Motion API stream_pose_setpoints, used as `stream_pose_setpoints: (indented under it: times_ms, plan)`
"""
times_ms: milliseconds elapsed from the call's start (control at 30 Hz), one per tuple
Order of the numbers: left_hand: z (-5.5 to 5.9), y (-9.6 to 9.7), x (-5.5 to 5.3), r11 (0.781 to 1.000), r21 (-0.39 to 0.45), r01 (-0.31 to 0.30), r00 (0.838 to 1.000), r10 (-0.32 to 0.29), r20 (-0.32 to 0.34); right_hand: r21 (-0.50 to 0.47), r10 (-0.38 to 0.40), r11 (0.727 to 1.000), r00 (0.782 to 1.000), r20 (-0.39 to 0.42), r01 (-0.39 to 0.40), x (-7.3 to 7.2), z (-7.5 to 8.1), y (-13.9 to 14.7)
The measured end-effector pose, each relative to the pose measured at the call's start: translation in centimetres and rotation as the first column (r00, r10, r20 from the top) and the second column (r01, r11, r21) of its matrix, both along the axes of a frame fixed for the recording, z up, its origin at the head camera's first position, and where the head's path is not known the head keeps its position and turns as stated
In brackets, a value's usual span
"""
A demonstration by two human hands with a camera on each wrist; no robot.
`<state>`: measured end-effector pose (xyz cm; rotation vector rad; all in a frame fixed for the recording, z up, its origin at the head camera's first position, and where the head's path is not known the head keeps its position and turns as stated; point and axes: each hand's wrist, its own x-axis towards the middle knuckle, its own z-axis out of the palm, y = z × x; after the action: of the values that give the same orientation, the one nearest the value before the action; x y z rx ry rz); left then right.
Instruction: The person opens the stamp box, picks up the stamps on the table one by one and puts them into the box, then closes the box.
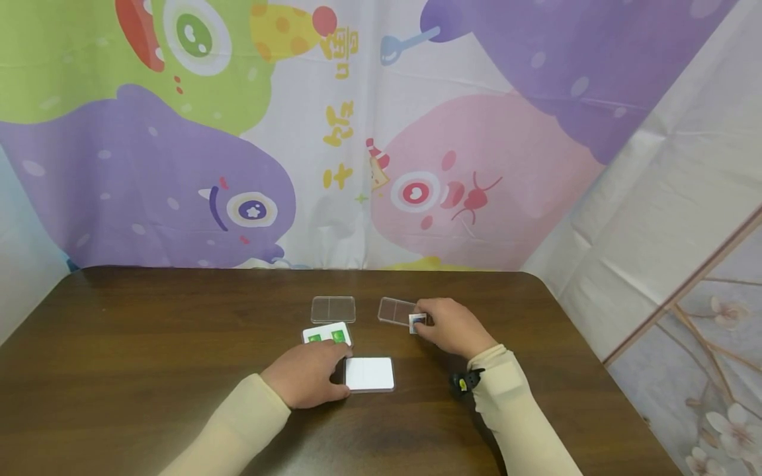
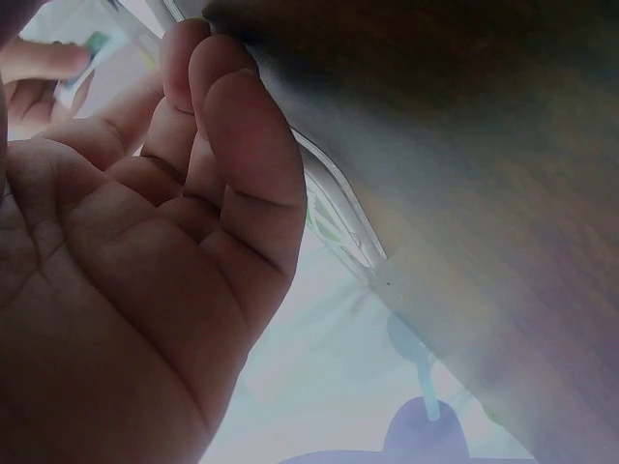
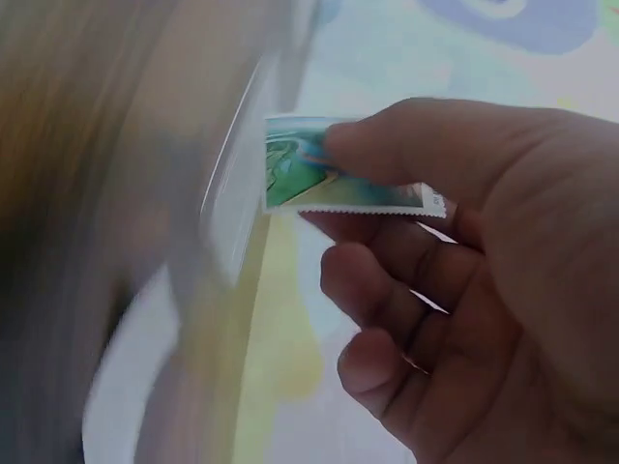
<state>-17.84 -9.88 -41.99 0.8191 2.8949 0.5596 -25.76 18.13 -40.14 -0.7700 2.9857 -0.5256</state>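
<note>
My right hand [image 1: 455,327] pinches a small postage stamp [image 3: 338,179] between thumb and fingers. It has perforated edges and a green and blue landscape picture. Right beside that hand lies a clear plastic case [image 1: 395,311], partly covered by its fingers. My left hand [image 1: 309,373] grips the left edge of another clear case with a white insert [image 1: 370,375], thumb at the near corner and fingers at the far one. Just beyond the left fingers, a white card with green stamps [image 1: 327,332] sits tilted, its near edge hidden by the hand.
A third clear case [image 1: 333,309] lies behind the card with green stamps. All stand on a dark brown wooden table [image 1: 178,330]. A cartoon-printed cloth [image 1: 333,231] hangs at the table's far edge.
</note>
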Motion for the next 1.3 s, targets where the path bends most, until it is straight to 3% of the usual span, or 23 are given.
stream_pose_setpoints:
  times_ms: [133, 200, 300, 400, 467, 567, 767, 1000, 1167, 1300]
  plan:
    - [0.0, 0.1, 0.0, 1.0, 0.001, -0.004, 1.0, 0.004, 0.009, -0.184, 0.126, 0.977, 0.985, 0.117, -0.103, 0.7, 0.0, -1.5]
    - [0.1, 0.1, -0.1, 1.0, 0.005, -0.005, 1.0, 0.005, 0.014, -0.262, 0.218, 0.951, 0.959, 0.182, -0.166, 1.0, -0.3, -2.4]
    - [0.2, 0.2, -0.1, 1.0, 0.011, -0.013, 0.999, 0.013, 0.033, -0.339, 0.343, 0.908, 0.9, 0.27, -0.244, 1.3, -0.8, -3.7]
    - [0.3, 0.2, -0.1, 1.0, 0.014, -0.024, 0.998, 0.023, 0.055, -0.378, 0.391, 0.89, 0.855, 0.342, -0.256, 1.6, -1.3, -4.6]
    - [0.3, 0.3, 0.0, 1.0, 0.015, -0.027, 0.998, 0.026, 0.066, -0.392, 0.397, 0.886, 0.842, 0.366, -0.247, 1.7, -1.6, -4.9]
    - [0.2, 0.2, -0.1, 0.999, 0.023, -0.023, 0.997, 0.021, 0.068, -0.387, 0.395, 0.887, 0.845, 0.361, -0.25, 1.9, -1.8, -5.3]
    - [0.3, 0.1, -0.1, 1.0, 0.024, -0.012, 0.998, 0.01, 0.059, -0.302, 0.363, 0.914, 0.878, 0.312, -0.27, 2.2, -2.0, -5.6]
    - [0.2, 0.1, -0.1, 1.0, 0.027, -0.012, 0.998, 0.011, 0.057, -0.162, 0.358, 0.929, 0.921, 0.156, -0.334, 2.5, -1.9, -5.8]
    - [0.0, 0.2, -0.2, 1.0, 0.022, -0.013, 0.998, 0.012, 0.054, -0.066, 0.328, 0.944, 0.937, 0.12, -0.322, 2.6, -1.8, -5.7]
    - [-0.1, 0.0, -0.2, 1.0, 0.03, -0.003, 0.999, 0.002, 0.038, -0.011, 0.33, 0.944, 0.938, 0.11, -0.331, 2.7, -1.7, -5.6]
